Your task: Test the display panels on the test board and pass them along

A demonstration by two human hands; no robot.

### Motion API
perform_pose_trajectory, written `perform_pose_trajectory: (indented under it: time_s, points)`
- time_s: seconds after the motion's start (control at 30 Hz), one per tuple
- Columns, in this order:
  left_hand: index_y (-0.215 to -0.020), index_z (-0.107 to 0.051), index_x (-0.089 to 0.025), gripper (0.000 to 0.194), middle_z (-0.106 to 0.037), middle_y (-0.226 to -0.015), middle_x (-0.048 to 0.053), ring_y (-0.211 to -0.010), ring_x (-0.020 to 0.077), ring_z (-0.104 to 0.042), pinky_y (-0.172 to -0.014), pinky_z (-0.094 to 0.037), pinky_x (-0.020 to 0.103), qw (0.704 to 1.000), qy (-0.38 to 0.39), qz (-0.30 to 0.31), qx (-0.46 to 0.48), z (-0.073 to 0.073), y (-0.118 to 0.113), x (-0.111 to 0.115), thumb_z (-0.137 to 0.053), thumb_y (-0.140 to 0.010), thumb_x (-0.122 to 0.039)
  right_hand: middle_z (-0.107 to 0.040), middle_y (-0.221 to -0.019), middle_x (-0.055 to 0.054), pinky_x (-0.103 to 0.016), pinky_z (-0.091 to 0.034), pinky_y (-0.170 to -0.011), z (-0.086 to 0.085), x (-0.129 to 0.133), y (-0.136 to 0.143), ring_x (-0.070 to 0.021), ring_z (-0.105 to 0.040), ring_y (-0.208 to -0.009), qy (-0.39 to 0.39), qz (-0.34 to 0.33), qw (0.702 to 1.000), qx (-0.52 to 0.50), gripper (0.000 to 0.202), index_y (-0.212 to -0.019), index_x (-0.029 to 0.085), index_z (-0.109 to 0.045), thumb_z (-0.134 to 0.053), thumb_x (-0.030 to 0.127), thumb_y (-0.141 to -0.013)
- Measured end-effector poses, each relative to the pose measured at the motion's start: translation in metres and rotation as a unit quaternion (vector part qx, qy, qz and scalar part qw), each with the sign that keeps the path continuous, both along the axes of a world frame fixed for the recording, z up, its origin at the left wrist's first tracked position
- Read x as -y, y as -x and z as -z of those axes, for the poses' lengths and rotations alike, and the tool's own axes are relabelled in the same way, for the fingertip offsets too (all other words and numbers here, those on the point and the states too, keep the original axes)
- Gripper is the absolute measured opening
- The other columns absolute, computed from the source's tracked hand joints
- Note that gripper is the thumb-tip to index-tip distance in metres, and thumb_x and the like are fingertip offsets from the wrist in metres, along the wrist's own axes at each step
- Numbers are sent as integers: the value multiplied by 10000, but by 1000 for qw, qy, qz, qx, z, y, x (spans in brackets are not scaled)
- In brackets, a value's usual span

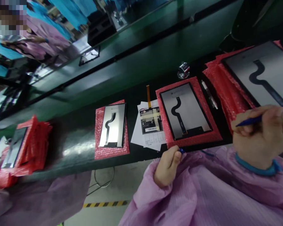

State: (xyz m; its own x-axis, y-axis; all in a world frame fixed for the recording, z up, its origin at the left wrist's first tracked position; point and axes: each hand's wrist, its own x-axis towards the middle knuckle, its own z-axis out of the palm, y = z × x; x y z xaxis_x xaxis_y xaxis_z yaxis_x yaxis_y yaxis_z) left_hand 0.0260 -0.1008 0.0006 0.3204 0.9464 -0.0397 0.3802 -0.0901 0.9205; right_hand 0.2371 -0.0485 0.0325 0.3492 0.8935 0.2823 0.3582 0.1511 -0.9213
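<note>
My right hand [261, 135] is closed round a slim blue pointed tool [249, 121], its tip aimed left; whether it is a pen or tweezers I cannot tell. Beneath and beyond that hand lies a display panel [271, 70] with a curved black ribbon cable, on a stack of red bubble-wrap sleeves [218, 81]. At the bench's front edge, my left hand [167, 166] pinches a small blue thing [181, 151], mostly hidden by the fingers. Just beyond it, another display panel [191, 110] rests on a red bubble-wrap sleeve [161, 125].
Left of centre lie a circuit module [152, 121] on paper sheets [137, 133] and a third panel [113, 125]. A marker [209, 94] and shiny metal piece [184, 69] sit behind. Wrapped panels [36, 150] are piled far left, near another person's sleeve [49, 197].
</note>
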Motion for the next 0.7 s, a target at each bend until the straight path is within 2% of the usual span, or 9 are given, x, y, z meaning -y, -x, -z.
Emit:
perform_pose_trajectory:
  time_s: [0.03,0.1,0.17,0.23,0.33,0.47,0.57,0.7]
  points:
    - [-772,-467,-225,483,-547,-670,0,-596,137,-534,-561,-412,276,999,-16,-33,-14,6,3,-2,-265,-1095,-521,-464,-565,29,-290,-360,-384,2,-7,-3,-141,-407,-411,-7,-5,999,-42,383,-774,269,-493,-355,510,-1038]
    - [-846,-538,-219,475,-632,-748,37,-672,164,-606,-623,-465,294,990,-84,-99,-64,21,5,-10,-272,-1091,-527,-587,-620,21,-273,-421,-420,14,-20,-2,-139,-540,-472,24,-72,991,-107,252,-800,252,-556,-631,454,-930]
    - [-955,-589,-213,454,-703,-847,75,-756,193,-667,-683,-507,320,973,-147,-137,-109,36,3,-19,-278,-1092,-513,-648,-651,12,-261,-456,-466,30,-29,6,-142,-609,-531,80,-149,978,-122,249,-814,229,-582,-746,413,-846]
    - [-1045,-603,-210,404,-739,-906,88,-806,200,-704,-717,-532,324,964,-180,-157,-120,47,0,-24,-293,-1099,-464,-616,-606,29,-251,-424,-467,46,-33,15,-124,-569,-504,101,-165,976,-99,284,-783,226,-540,-710,438,-865]
    - [-1098,-603,-212,344,-757,-940,83,-834,191,-728,-736,-549,312,961,-188,-174,-108,54,-1,-26,-323,-1102,-411,-528,-539,44,-259,-378,-494,59,-31,20,-107,-497,-482,85,-133,987,-32,360,-661,231,-447,-629,409,-916]
    - [-1091,-605,-211,328,-752,-917,73,-808,188,-724,-719,-548,308,959,-181,-184,-119,53,1,-24,-340,-1099,-404,-456,-508,48,-276,-331,-523,59,-29,20,-104,-426,-487,70,-137,987,54,403,-586,230,-378,-600,325,-909]
    - [-1059,-598,-208,320,-732,-862,61,-751,180,-701,-681,-529,298,957,-187,-179,-133,51,1,-25,-345,-1098,-399,-391,-502,61,-276,-289,-507,57,-31,21,-97,-360,-477,72,-161,982,68,390,-593,229,-365,-591,301,-902]
    - [-1041,-583,-210,308,-713,-828,45,-713,169,-680,-649,-506,287,955,-198,-171,-138,49,1,-25,-343,-1100,-393,-364,-520,62,-273,-276,-501,56,-31,21,-94,-347,-485,70,-180,978,74,392,-600,228,-358,-579,311,-914]
